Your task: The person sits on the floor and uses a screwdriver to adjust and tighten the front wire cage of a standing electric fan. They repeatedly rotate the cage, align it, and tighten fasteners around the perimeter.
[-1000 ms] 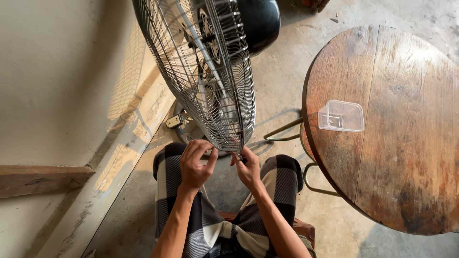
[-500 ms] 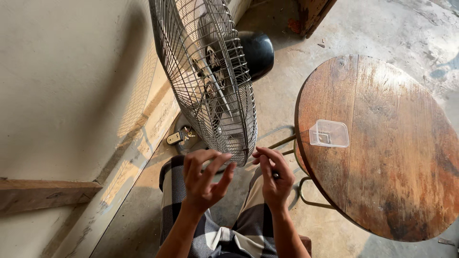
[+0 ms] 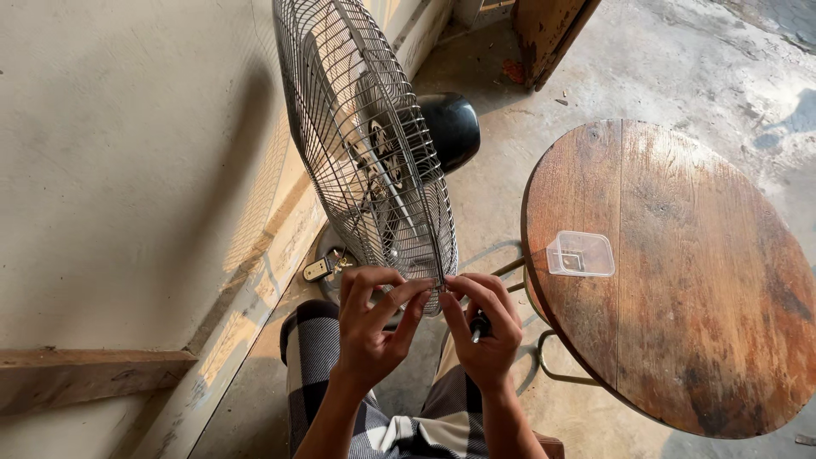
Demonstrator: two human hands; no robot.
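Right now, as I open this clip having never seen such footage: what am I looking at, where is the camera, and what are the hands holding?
The camera sits on a person's head, looking down at their own bare hands and checked trousers. Both hands meet at the lower rim of a metal fan guard. The left hand pinches the rim; the right hand does too, with a dark tool, perhaps a screwdriver, tucked in it. Beside them stands a round wooden table bearing a small clear plastic container. A plug lies on the floor.
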